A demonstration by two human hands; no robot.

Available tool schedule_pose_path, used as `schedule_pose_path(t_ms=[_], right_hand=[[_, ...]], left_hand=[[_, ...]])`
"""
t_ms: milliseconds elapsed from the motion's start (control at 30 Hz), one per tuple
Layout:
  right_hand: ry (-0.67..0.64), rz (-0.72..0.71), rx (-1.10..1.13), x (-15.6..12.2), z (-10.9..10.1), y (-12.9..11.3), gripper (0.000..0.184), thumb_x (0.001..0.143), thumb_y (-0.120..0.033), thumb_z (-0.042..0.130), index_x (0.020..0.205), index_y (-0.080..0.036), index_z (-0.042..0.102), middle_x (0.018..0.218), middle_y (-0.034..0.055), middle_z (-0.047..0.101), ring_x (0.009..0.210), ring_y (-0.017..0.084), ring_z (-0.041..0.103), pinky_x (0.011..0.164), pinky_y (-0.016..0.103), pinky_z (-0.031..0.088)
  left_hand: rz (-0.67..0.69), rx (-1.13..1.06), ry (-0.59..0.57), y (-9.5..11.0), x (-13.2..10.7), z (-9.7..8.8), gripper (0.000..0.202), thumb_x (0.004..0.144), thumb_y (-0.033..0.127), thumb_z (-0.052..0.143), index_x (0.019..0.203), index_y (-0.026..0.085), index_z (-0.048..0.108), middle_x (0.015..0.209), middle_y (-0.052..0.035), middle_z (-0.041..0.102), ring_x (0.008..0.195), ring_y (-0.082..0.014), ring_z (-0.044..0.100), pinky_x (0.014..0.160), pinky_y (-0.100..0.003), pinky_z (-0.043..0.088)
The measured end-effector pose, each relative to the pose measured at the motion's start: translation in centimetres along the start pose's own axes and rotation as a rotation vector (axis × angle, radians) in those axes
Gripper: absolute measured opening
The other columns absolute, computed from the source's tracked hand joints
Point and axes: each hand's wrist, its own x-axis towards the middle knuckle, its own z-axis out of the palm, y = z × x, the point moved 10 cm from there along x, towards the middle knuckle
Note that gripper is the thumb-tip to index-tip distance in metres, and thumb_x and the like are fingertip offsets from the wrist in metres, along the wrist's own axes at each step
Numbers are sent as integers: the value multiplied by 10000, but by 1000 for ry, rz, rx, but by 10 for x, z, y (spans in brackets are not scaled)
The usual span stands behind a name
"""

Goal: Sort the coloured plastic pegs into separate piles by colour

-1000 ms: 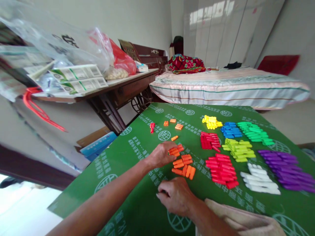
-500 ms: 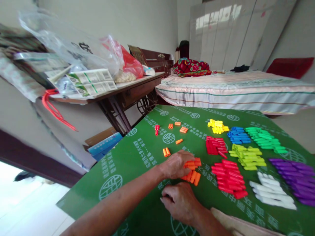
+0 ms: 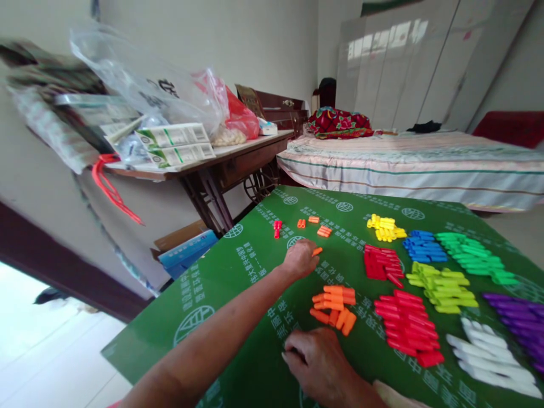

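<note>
My left hand (image 3: 301, 258) reaches over the middle of the green board, palm down and fingers curled. A single orange plastic tube (image 3: 317, 251) shows right at its fingers; what lies beneath the hand is hidden. Closer to me is a loose pile of orange tubes (image 3: 334, 306). My right hand (image 3: 318, 360) rests on the board just below that pile, loosely closed, with nothing visible in it. Beyond my left hand lie small groups of orange tubes (image 3: 324, 231) and a few red tubes (image 3: 277, 229).
On the right of the green board (image 3: 238, 272) lie piles of red (image 3: 408, 328), yellow (image 3: 386, 228), blue (image 3: 425, 246), lime (image 3: 442, 288), green (image 3: 476, 256), white (image 3: 493, 354) and purple tubes (image 3: 518, 326). A side table (image 3: 238, 153) with bags and boxes stands left; a bed (image 3: 408, 161) stands behind.
My left hand has moved from the orange pile forward and left to the lone orange tube. The orange pair there is now out of sight. My right hand stays near the pile.
</note>
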Motion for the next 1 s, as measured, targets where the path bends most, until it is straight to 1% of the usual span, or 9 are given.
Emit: schedule_pose_path(t_ms=[100, 233, 333, 433, 567, 667, 800, 900, 1000], right_hand=[[-14, 8, 8, 0, 0, 0, 178, 814, -218, 510, 712, -236, 656, 666, -23, 691, 622, 101, 616, 560, 195, 328], [-24, 17, 23, 0, 1, 2, 179, 817, -229, 511, 711, -235, 655, 664, -24, 691, 616, 98, 615, 565, 193, 331], [-16, 16, 26, -1, -2, 0, 183, 817, -226, 506, 715, -235, 657, 667, -17, 691, 639, 104, 623, 580, 194, 337], [-8, 14, 28, -1, -4, -1, 181, 815, -225, 502, 724, -234, 659, 670, -14, 693, 646, 107, 628, 590, 196, 340], [2, 10, 37, -3, -5, -2, 170, 814, -235, 505, 731, -234, 654, 671, -17, 692, 643, 107, 628, 572, 197, 335], [4, 5, 26, -3, -4, -1, 175, 817, -240, 501, 731, -238, 653, 669, -20, 690, 647, 109, 630, 576, 201, 336], [5, 7, 35, -2, -3, -1, 169, 813, -235, 502, 733, -238, 651, 669, -21, 690, 644, 105, 630, 583, 196, 339], [15, 4, 46, -1, -5, -1, 166, 807, -227, 505, 722, -235, 646, 666, -21, 690, 633, 101, 625, 580, 193, 337], [13, 0, 53, -2, -5, -2, 168, 806, -221, 502, 718, -232, 645, 665, -20, 690, 627, 99, 623, 577, 192, 335]], left_hand=[[-94, 68, -25, -8, 15, 6, 217, 752, 241, 531, 872, 115, 659, 980, -164, 624, 975, -291, 578, 837, -393, 475], [-132, 102, -82, -12, 19, 11, 198, 766, 258, 518, 801, 144, 676, 910, -127, 645, 907, -263, 606, 785, -355, 488], [-107, 101, -121, -9, 7, 12, 184, 750, 284, 536, 774, 178, 684, 860, -83, 658, 843, -231, 615, 733, -317, 488], [-53, 91, -160, -1, -14, 13, 178, 730, 309, 552, 759, 200, 690, 836, -55, 663, 781, -205, 613, 672, -286, 479], [13, 67, -184, 8, -38, 10, 183, 701, 374, 591, 771, 235, 688, 834, -14, 657, 760, -167, 601, 660, -241, 462], [-25, 74, -132, -4, -42, -3, 248, 740, 421, 551, 854, 237, 671, 899, -16, 651, 811, -163, 597, 708, -241, 461], [-185, 137, -58, -39, -40, -16, 296, 792, 376, 476, 921, 170, 645, 941, -104, 644, 878, -234, 603, 762, -334, 468], [-234, 145, -77, -51, -40, -8, 318, 769, 419, 497, 895, 170, 650, 907, -119, 646, 856, -256, 614, 736, -354, 474], [-208, 119, -106, -49, -40, 2, 260, 721, 405, 553, 841, 198, 656, 914, -90, 643, 841, -230, 614, 719, -316, 469]])
